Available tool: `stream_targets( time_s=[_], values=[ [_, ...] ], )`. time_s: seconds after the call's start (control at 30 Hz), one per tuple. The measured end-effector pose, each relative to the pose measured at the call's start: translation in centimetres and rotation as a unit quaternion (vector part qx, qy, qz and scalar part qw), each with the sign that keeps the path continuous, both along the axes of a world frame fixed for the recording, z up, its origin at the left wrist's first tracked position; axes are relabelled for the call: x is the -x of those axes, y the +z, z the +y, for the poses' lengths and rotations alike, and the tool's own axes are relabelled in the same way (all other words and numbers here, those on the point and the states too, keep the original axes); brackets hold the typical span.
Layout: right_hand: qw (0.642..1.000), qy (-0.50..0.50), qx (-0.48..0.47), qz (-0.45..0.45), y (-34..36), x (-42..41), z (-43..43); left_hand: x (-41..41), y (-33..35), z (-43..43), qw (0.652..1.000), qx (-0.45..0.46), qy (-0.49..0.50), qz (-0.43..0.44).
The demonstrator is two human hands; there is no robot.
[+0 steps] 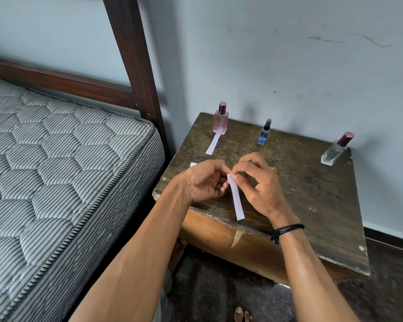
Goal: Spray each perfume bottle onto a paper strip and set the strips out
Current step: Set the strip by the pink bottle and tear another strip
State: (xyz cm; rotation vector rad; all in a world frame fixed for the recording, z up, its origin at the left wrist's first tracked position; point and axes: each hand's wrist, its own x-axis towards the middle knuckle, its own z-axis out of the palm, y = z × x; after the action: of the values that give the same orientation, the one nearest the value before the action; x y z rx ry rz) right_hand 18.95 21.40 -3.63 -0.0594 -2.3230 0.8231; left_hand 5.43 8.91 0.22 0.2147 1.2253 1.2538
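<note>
Three perfume bottles stand along the back of the wooden table (312,187): a pink bottle (220,119) at the left, a small blue spray bottle (264,132) in the middle, a clear bottle (335,149) with a dark red cap at the right. One white paper strip (213,144) lies flat in front of the pink bottle. My right hand (258,182) pinches the top of another white strip (236,198), which hangs down over the table. My left hand (206,182) meets it at the strip's top end, fingers curled. A further bit of white paper (193,164) peeks out behind my left hand.
A striped mattress (56,170) on a dark wooden bed frame (130,66) stands close on the left of the table. A pale wall (312,66) runs right behind the bottles. Dark floor and my bare foot (242,314) show below.
</note>
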Motion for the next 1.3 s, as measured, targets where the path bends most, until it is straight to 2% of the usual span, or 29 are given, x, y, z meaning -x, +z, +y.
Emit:
stream_targets(
  time_s=[0.67,0.83,1.0,1.07,1.2,1.3],
  values=[
    [1.000,-0.001,-0.008,0.001,0.2,0.0,-0.3,0.0,0.4,-0.2,0.999,0.007,0.037,0.034],
    [0.997,0.000,0.079,0.015,0.5,-0.1,-0.1,0.8,0.5,-0.6,0.991,0.031,0.056,0.122],
    [0.989,-0.010,0.144,0.014,0.7,-0.3,-0.1,2.4,0.9,-1.6,0.967,-0.018,0.122,0.221],
    [0.988,-0.010,0.152,0.014,0.7,-0.1,-0.1,2.6,0.9,-1.9,0.967,-0.044,0.137,0.212],
    [0.990,-0.005,0.141,0.002,0.6,0.0,-0.1,2.3,1.2,-2.0,0.981,-0.096,0.085,0.143],
    [0.990,-0.013,0.138,-0.015,0.5,0.1,-0.3,2.2,1.1,-1.9,0.982,-0.095,0.058,0.151]
  ],
)
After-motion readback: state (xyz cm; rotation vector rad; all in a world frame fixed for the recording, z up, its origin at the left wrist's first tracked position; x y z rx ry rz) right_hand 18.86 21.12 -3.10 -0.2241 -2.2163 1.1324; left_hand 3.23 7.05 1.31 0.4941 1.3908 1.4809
